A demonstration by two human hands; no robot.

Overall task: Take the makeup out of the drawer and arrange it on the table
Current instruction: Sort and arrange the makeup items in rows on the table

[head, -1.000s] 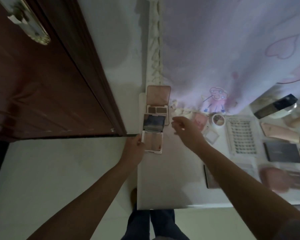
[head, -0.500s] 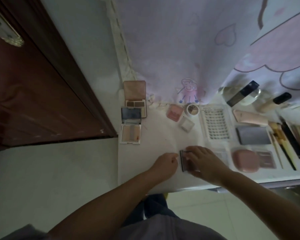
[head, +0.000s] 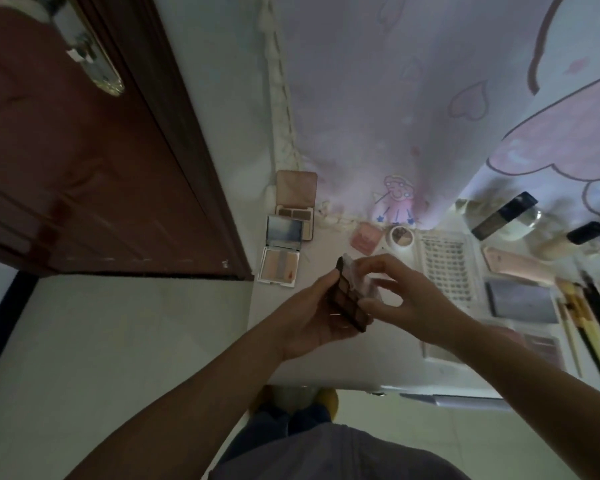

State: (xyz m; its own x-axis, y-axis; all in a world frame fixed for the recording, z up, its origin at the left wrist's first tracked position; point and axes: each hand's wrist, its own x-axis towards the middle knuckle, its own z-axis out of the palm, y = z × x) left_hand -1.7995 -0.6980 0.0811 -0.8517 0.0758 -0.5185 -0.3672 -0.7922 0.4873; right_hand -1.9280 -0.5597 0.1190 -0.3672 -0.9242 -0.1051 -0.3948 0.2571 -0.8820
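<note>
I hold a dark eyeshadow palette (head: 347, 295) above the white table (head: 378, 362), its brown pans facing up. My left hand (head: 312, 320) cups it from below and the left. My right hand (head: 395, 292) pinches its clear lid, lifted at the palette's right edge. Two open compacts lie at the table's far left: a pink one (head: 296, 199) against the curtain and a white one (head: 280, 254) in front of it. A lash tray (head: 447, 268), a small round pot (head: 400, 236) and a pink blush (head: 364, 237) lie behind my hands.
A brown door (head: 84, 168) stands on the left. A pale cartoon curtain (head: 430, 116) hangs behind the table. More palettes (head: 520, 301), brushes (head: 582, 323), a pink phone-like case (head: 513, 265) and dark bottles (head: 503, 216) crowd the right side. The drawer front (head: 458, 400) shows below the table edge.
Both hands picked the dark palette off the table's front and raised it. The right hand has lifted its clear lid open. Earlier still, they were at the white compact on the left.
</note>
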